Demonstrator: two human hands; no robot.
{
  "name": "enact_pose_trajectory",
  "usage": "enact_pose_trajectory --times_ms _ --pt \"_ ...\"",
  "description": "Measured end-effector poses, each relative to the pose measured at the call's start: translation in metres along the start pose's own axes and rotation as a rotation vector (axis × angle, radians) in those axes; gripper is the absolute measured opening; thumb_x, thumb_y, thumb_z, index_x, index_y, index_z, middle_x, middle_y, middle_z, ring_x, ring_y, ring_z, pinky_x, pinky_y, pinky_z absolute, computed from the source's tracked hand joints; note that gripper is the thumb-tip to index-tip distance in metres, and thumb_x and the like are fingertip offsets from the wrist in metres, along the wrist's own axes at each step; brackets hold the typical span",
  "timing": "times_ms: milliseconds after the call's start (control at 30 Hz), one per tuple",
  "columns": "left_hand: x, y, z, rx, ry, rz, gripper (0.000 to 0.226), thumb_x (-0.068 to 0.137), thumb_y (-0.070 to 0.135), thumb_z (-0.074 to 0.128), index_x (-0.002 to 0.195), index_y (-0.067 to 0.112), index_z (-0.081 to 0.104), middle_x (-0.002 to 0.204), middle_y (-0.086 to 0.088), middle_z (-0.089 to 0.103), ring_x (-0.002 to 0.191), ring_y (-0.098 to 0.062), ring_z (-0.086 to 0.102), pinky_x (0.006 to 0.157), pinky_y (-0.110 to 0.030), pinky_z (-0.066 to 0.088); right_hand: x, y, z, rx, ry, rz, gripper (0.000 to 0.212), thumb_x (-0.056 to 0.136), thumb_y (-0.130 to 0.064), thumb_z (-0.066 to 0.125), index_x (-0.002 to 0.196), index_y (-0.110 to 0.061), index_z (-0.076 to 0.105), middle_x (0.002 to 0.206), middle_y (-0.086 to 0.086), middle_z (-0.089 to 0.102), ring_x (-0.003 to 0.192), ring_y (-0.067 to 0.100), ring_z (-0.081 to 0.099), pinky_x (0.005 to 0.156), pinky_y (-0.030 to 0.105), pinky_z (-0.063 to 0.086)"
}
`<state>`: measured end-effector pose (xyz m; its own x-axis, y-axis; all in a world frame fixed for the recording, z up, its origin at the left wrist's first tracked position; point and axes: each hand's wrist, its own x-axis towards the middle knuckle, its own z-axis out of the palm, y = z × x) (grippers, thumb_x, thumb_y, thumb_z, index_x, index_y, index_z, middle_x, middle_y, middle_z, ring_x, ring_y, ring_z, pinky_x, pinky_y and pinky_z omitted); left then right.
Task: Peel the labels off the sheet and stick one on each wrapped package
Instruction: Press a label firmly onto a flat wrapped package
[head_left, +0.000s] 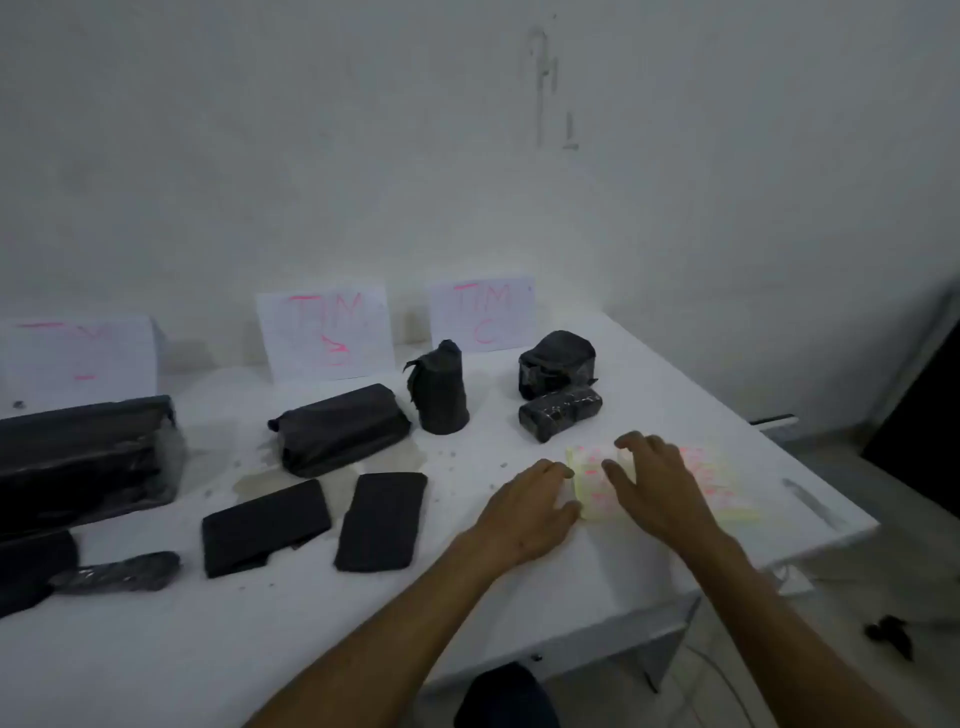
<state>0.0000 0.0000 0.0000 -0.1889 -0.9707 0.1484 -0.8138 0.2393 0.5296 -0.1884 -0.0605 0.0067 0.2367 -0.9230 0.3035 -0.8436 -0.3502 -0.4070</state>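
White table (649, 395), 3 paper signs (327, 332) behind black wrapped packages (340, 428).

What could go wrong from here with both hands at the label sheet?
The sheet lies near the table's right edge; a tug by the right hand might slide it off. The left hand rests at its left end, so it may curl or tear. The upright package looks tippable when pressed.

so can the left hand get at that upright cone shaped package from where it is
Probably yes. The left hand rests at the label sheet, and the bare table between it and the upright cone-shaped package holds nothing in the way; a forward reach looks enough.
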Motion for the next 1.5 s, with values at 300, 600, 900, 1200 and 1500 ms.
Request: enact_pose_trajectory --times_ms 300,600,900,1200,1500 --pt "0.011 -0.01 0.029 0.107 0.202 0.158 0.047 0.098 0.046 0.04 0.133 0.019 0.056 0.137 0.004 0.055 0.126 -0.014 0.047 0.103 -0.034 0.04 0.013 0.034 0.019 -0.017 0.102 -0.111 0.022 0.094 -0.03 0.061 0.107 -0.013 0.064 0.107 0.004 0.064 0.099 0.029 0.054 0.08 0.039 0.049" --pt "0.01 -0.012 0.032 0.135 0.161 0.18 0.045 0.1 0.047 0.036 0.139 0.03 0.051 0.147 0.007 0.049 0.135 -0.012 0.04 0.11 -0.033 0.03 0.019 0.027 0.028 -0.178 0.177 -0.093 0.023 0.094 -0.033 0.051 0.109 -0.019 0.06 0.101 0.0 0.065 0.096 0.027 0.06 0.097 0.046 0.046" --pt "0.011 -0.015 0.033 0.097 0.144 0.153 0.056 0.098 0.056 0.026 0.143 0.031 0.048 0.15 0.006 0.047 0.139 -0.014 0.039 0.112 -0.026 0.014 0.025 0.019 0.024 -0.151 -0.007 -0.263 0.034 0.1 -0.019 0.048 0.127 -0.037 0.056 0.107 -0.002 0.054 0.094 0.021 0.053 0.074 0.039 0.044" --pt "0.012 -0.016 0.033 0.106 0.172 0.167 0.044 0.1 0.046 0.04 0.14 0.03 0.052 0.147 0.006 0.05 0.135 -0.014 0.041 0.111 -0.034 0.03 0.027 0.022 0.022 0.183 0.061 -0.184 0.013 0.102 -0.023 0.047 0.101 -0.034 0.054 0.085 -0.006 0.057 0.069 0.014 0.055 0.063 0.038 0.05" --pt "0.011 -0.016 0.033 0.125 0.184 0.184 0.044 0.1 0.046 0.037 0.14 0.032 0.051 0.147 0.009 0.048 0.136 -0.012 0.038 0.109 -0.033 0.03 0.032 0.018 0.009 0.528 0.061 0.032 0.014 0.102 -0.023 0.049 0.099 -0.033 0.059 0.084 -0.008 0.071 0.067 0.01 0.064 0.065 0.029 0.05"
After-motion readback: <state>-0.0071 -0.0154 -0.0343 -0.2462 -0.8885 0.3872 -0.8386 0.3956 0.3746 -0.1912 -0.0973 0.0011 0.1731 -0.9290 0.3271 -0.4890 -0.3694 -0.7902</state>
